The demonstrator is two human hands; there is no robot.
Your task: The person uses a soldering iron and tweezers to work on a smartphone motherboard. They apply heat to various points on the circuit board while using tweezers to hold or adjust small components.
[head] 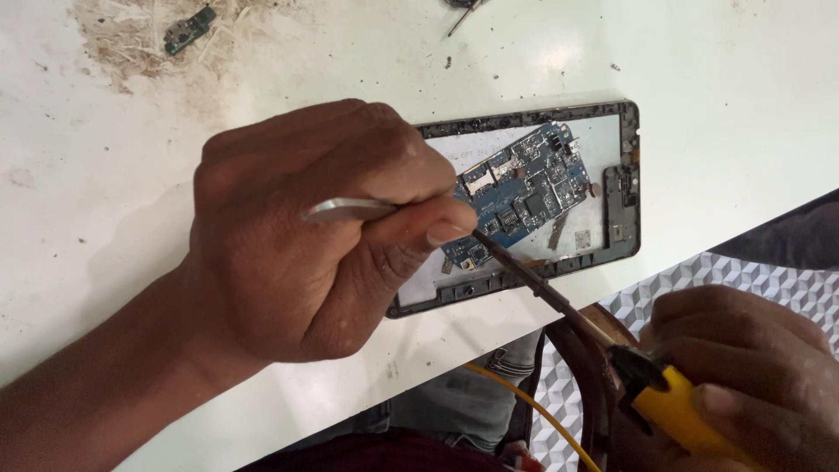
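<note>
My left hand [297, 236] grips metal tweezers [350, 209] between thumb and fingers, held over an opened phone frame [631, 175] that lies on the white table [131, 157]. A blue circuit board [533, 188] sits inside the frame, partly hidden by my left hand. My right hand [752, 367] holds a soldering iron with a yellow and black handle [669, 406]. Its dark shaft [533, 280] reaches up and left, with the tip at the lower left corner of the blue board, right by my left thumb.
A small green circuit piece [188, 31] lies on a scuffed, dirty patch at the table's far left. A yellow cable [524, 402] runs below the table edge, above a patterned floor [752, 280]. A dark tool tip [463, 13] shows at the top edge.
</note>
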